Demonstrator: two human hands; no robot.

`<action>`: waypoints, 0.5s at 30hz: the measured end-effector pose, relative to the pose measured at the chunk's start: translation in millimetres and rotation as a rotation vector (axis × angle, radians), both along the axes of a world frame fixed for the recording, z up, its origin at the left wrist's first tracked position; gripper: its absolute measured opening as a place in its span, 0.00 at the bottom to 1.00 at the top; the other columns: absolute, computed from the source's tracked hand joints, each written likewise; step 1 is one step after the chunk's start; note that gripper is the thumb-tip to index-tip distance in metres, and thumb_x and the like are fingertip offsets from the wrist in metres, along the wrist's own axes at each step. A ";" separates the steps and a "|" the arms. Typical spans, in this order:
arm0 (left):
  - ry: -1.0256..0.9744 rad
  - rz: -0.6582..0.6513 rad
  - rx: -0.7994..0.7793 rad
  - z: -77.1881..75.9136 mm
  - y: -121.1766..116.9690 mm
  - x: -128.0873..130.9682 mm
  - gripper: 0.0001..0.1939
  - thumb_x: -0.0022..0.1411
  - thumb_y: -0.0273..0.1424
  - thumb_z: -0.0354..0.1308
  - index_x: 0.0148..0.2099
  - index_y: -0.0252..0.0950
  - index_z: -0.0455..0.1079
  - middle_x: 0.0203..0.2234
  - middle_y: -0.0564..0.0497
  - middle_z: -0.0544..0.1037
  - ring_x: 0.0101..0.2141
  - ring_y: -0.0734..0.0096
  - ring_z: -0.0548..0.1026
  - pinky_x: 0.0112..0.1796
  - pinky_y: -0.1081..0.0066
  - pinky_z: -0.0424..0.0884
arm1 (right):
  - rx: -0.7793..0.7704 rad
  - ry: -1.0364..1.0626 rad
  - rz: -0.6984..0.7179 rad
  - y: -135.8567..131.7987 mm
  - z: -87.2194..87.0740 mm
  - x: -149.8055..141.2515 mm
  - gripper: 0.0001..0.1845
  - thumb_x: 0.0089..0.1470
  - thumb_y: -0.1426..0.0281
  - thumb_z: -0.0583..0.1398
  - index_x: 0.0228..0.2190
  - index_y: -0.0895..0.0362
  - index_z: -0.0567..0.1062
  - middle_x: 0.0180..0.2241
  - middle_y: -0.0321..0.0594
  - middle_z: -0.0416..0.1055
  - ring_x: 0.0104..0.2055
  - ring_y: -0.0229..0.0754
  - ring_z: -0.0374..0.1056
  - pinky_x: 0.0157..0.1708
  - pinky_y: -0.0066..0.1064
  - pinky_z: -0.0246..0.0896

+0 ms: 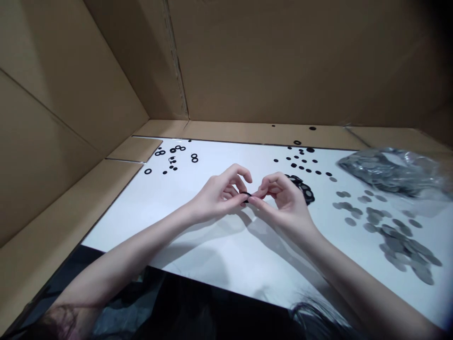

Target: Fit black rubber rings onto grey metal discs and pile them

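Observation:
Above the middle of the white table, my left hand (226, 191) and my right hand (281, 194) meet at the fingertips. A small black ring (247, 194) is pinched between the thumbs and fingers of both hands; its inside is mostly hidden by the fingers. Just behind my right hand lies a heap of black rings (306, 192), some with grey discs in them. Loose grey discs (375, 215) are spread over the table to the right of my right hand.
A clear plastic bag of grey discs (389, 170) rests at the right. Black rings and small black discs (172, 161) lie at the far left, with more small black discs (301, 167) behind the heap. Cardboard walls (283, 61) stand around the white table (219, 259).

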State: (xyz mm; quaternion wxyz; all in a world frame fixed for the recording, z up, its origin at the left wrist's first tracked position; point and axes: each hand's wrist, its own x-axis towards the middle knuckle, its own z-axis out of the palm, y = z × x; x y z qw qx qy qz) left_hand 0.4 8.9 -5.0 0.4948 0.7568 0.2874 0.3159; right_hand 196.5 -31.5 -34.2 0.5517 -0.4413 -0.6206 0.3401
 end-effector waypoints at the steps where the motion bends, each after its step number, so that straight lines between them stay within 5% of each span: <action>1: -0.001 -0.025 -0.001 1.1 0.0 -0.6 0.13 0.64 0.28 0.60 0.49 0.40 0.61 0.33 0.55 0.74 0.31 0.75 0.79 0.30 0.75 0.73 | 0.000 0.040 0.002 -0.8 0.4 -1.6 0.14 0.51 0.69 0.69 0.32 0.50 0.68 0.26 0.29 0.71 0.31 0.39 0.72 0.36 0.34 0.68; 7: 0.119 -0.088 0.175 8.3 2.3 -4.6 0.11 0.63 0.24 0.58 0.47 0.40 0.64 0.33 0.54 0.75 0.32 0.76 0.75 0.35 0.74 0.74 | -0.032 0.039 0.027 -1.4 2.5 -3.6 0.17 0.50 0.69 0.71 0.30 0.50 0.66 0.28 0.29 0.68 0.32 0.39 0.72 0.38 0.35 0.69; 15: 0.137 -0.037 0.168 1.7 2.8 -2.7 0.13 0.63 0.27 0.59 0.50 0.39 0.64 0.33 0.54 0.75 0.32 0.74 0.74 0.34 0.73 0.72 | 0.020 -0.114 0.007 0.6 2.7 0.1 0.10 0.53 0.68 0.68 0.33 0.50 0.70 0.31 0.33 0.74 0.35 0.43 0.76 0.40 0.39 0.68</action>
